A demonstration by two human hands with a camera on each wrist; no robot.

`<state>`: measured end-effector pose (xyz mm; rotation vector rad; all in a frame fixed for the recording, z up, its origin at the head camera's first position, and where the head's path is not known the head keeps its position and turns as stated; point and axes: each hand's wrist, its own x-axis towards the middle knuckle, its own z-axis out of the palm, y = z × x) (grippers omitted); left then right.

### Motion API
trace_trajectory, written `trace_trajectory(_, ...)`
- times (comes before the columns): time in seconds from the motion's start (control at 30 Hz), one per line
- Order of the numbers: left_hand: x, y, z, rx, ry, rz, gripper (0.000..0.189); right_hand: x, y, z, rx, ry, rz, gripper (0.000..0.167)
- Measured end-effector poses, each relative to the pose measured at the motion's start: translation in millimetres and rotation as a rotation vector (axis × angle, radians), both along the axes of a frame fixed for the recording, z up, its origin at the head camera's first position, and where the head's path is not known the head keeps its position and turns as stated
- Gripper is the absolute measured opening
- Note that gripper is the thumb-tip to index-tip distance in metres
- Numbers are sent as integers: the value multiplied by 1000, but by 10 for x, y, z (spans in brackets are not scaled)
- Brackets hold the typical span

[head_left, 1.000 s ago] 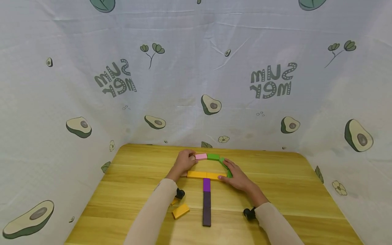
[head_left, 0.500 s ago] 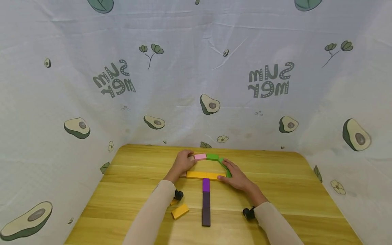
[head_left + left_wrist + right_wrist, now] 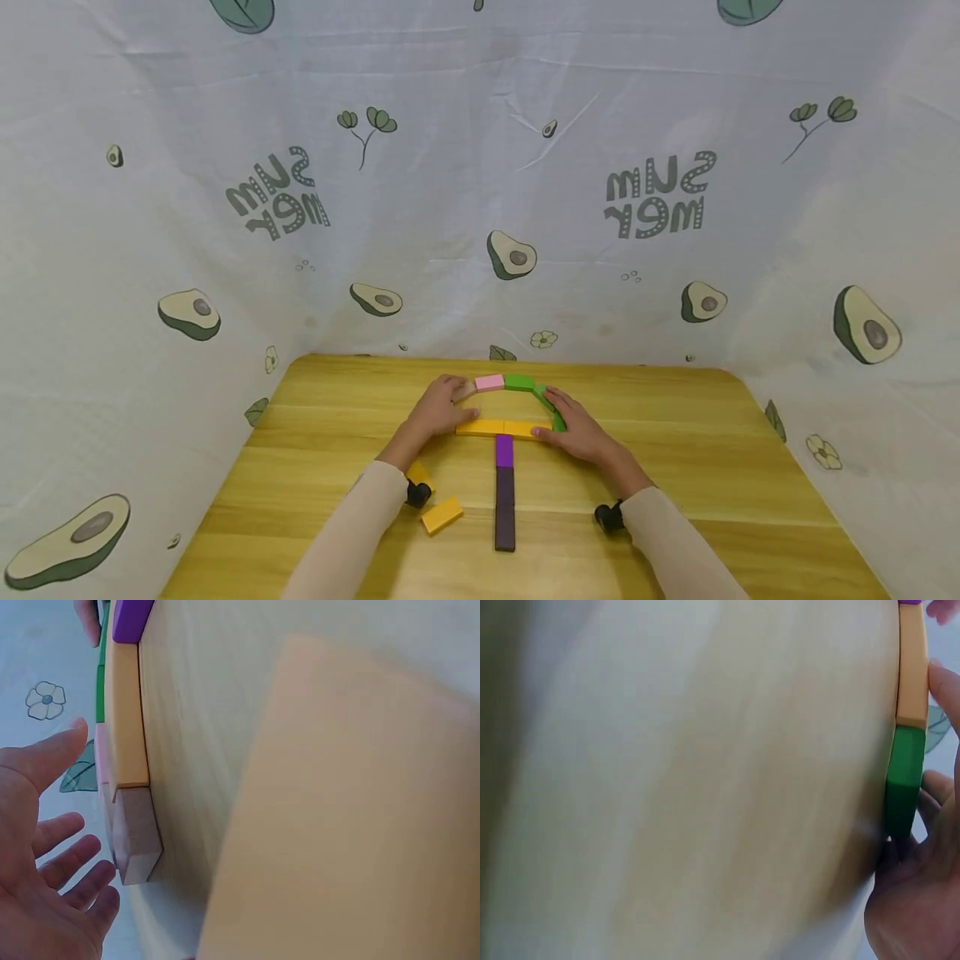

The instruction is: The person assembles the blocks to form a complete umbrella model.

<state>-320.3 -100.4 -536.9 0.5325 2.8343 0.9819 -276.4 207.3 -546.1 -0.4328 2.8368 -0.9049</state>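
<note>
Two hands are laid on a yellow wooden table (image 3: 675, 433), at either end of a flat figure of coloured blocks. The table is closed in on three sides by a pale cloth (image 3: 480, 208) printed with avocados, leaves and grey lettering; the cloth hangs as a back wall and two side walls right down to the tabletop.

The left hand (image 3: 438, 408) is spread with relaxed fingers at the left end of the figure, and nothing is gripped by it; in the left wrist view its fingers are seen open just beside a pale brown block (image 3: 135, 834). The right hand (image 3: 577, 433) is rested at the right end, its fingers laid against a green block (image 3: 550, 406); whether that block is pinched or only touched cannot be told.

The figure is made of a pink block (image 3: 489, 382) and green pieces arched at the back, an orange bar (image 3: 495, 428) across the middle, and a purple block (image 3: 504, 451) joined to a dark bar (image 3: 505, 508) running towards the person. A loose orange block (image 3: 441, 515) is seen near the left sleeve.
</note>
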Motion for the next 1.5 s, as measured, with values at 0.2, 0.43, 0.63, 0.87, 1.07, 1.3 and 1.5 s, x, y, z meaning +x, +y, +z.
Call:
trace_trajectory(0.2, 170, -68, 101, -15, 32, -46, 80, -28, 100, 36, -46, -10, -5, 95)
trace_trajectory(0.43, 464, -304, 142, 49, 37, -54, 80, 54, 114, 107, -76, 26, 7, 96)
trace_trajectory(0.63, 734, -469, 147, 57, 37, -60, 77, 310, 68, 199, -37, 105, 81, 88)
trace_trajectory(0.87, 1030, -536, 125, 90, 51, -83, 73, 684, -71, 293, -3, 112, 140, 84)
trace_trajectory(1.07, 1260, -504, 121, 117, 22, -92, 71, 940, -248, 285, 11, 58, 176, 83)
trace_trajectory(1.3, 1507, -438, 37, 127, -4, -113, 66, 1140, -413, 245, -6, 3, 243, 93)
trace_trajectory(1.5, 1606, -397, -6, 99, 26, -124, 63, 1155, -498, 168, -13, -5, 278, 96)
